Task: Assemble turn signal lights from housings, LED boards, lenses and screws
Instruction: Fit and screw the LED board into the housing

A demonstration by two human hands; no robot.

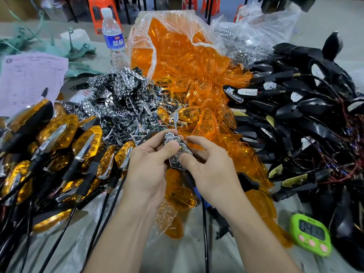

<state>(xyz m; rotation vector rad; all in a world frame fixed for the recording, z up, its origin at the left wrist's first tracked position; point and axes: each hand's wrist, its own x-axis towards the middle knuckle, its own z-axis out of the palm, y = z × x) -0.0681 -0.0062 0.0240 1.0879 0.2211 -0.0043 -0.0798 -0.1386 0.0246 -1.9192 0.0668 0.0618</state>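
Observation:
Both hands meet at the table's middle around one black housing with a chrome honeycomb reflector (175, 152) seated in it. My left hand (149, 166) grips it from the left, thumb pressed on the reflector. My right hand (210, 166) holds its right side, thumb on the lower end. The housing's black cable (203, 213) hangs down between my forearms. Loose orange lenses (197, 91) spill from a clear bag behind. Chrome reflectors (118, 95) are piled at centre left. Black wired housings (299, 115) are heaped on the right. Assembled amber lights (65, 146) lie on the left.
A water bottle (112, 36) stands at the back. A pink paper sheet (29, 81) lies at far left. A green timer (311, 236) sits near the front right edge. Another clear bag of metal parts (246, 40) stands behind the housings.

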